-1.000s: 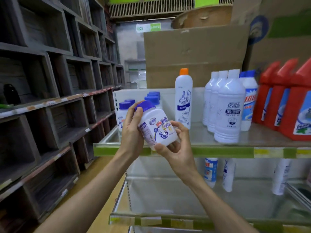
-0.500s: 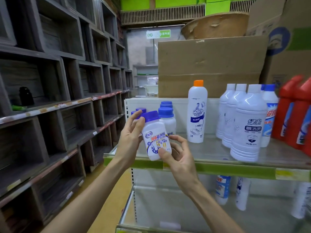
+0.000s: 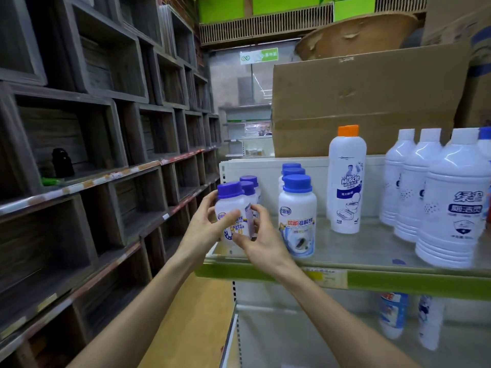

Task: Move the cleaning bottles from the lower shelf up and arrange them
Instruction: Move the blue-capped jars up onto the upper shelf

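Both the left hand and right hand grip a blue-capped bottle at 9 o'clock on the upper shelf.

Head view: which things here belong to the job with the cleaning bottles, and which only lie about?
Belong to the job:
- blue-capped bottle, held by left hand and right hand
- blue-capped bottles standing on the upper shelf
- bottles on the lower shelf

Only lying about:
- cardboard box
- dark wooden cubbies
- black object in a cubby
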`<state>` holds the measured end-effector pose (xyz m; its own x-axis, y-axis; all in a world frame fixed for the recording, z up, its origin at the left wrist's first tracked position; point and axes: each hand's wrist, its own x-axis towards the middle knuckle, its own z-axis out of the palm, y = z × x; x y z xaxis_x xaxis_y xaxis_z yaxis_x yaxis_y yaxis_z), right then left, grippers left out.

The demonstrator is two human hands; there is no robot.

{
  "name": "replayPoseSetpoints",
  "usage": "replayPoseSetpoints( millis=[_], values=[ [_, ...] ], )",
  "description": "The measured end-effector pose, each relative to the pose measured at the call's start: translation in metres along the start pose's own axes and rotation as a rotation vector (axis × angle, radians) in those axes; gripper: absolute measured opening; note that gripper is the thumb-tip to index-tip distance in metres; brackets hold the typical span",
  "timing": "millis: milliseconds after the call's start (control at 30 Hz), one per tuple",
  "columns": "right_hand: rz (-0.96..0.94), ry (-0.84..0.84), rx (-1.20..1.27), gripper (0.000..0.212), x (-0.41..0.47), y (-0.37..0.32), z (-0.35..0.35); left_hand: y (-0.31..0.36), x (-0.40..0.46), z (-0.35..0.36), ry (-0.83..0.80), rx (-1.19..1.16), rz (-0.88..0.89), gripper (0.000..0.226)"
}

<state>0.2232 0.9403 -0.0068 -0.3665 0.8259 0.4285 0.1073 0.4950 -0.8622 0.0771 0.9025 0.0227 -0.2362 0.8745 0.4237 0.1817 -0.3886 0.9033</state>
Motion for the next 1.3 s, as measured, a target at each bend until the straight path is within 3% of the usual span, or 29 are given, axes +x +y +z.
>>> replayPoseSetpoints(
  millis=[333,467,633,867,967,1133,1300],
  values=[
    [0.087,-0.005,-0.359,0.056,0.015,-0.005,-0.004,-0.026,0.029,-0.01,-0.088,-0.021,-0.04,0.08],
    [-0.024,0.075,-0.459,0.044,0.001,-0.011,-0.007,-0.033,0.025,-0.008,-0.09,0.004,0.02,0.067],
    [-0.171,0.226,-0.461,0.038,-0.008,-0.015,-0.016,-0.034,0.025,-0.004,-0.103,0.036,0.054,0.062],
    [-0.205,0.258,-0.407,0.033,-0.012,-0.022,-0.027,-0.037,0.023,-0.006,-0.093,0.092,0.074,0.071],
    [-0.234,0.275,-0.348,0.027,-0.017,-0.026,-0.033,-0.039,0.016,-0.002,0.018,0.229,0.161,0.074],
    [-0.303,0.282,-0.279,0.013,-0.033,-0.03,-0.056,-0.038,-0.011,0.015,0.272,0.287,0.413,0.033],
    [-0.39,0.28,-0.216,0.003,-0.064,-0.031,-0.098,-0.043,-0.045,0.049,0.227,0.236,0.445,0.012]
  ],
)
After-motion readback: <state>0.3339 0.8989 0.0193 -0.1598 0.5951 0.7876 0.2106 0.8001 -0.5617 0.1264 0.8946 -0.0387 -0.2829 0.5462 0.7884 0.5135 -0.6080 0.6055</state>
